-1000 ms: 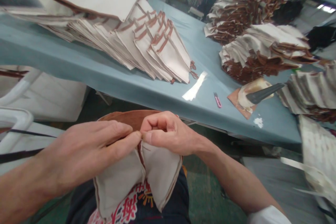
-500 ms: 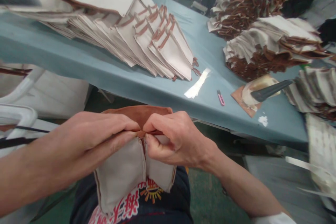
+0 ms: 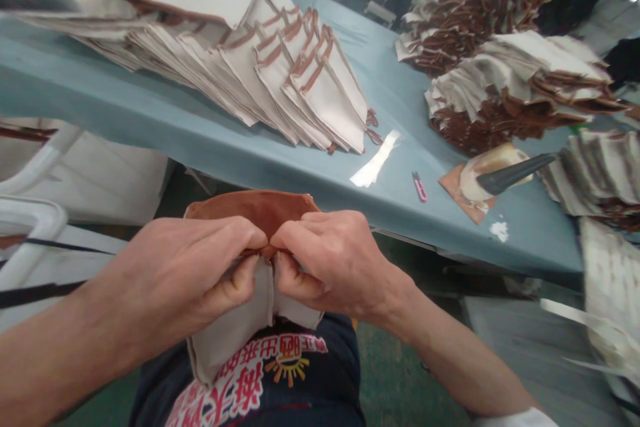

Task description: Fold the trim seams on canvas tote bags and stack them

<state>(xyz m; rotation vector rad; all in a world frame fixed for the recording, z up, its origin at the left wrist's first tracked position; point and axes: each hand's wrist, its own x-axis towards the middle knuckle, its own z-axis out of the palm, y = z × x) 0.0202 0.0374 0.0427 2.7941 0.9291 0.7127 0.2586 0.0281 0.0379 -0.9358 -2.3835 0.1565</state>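
Between my hands is a small off-white fabric pouch (image 3: pixel 233 340) with a brown lining showing at its raised upper part. My left hand (image 3: pixel 200 260) pinches its brown edge from the left, thumb below and fingers above. My right hand (image 3: pixel 325 257) grips the same edge from the right, knuckles bent. The two pinches almost meet at a seam in the middle. Below my fingers the white sides hang in front of a dark printed apron (image 3: pixel 295 393). My fingers hide part of the brown edge.
Beyond my hands runs a blue-covered table (image 3: pixel 200 153). On it lie a fanned stack of white pieces (image 3: pixel 310 93), white strips (image 3: pixel 375 160), pink thread snips (image 3: pixel 419 187) and a glue container with a black-handled tool (image 3: pixel 517 173). Brown-edged piles (image 3: pixel 520 87) stand at the right.
My left hand's thumb and fingers have bent inward into a tighter pinch. The pouch's lower part has risen and tilted, showing more of the brown lining and the apron print.
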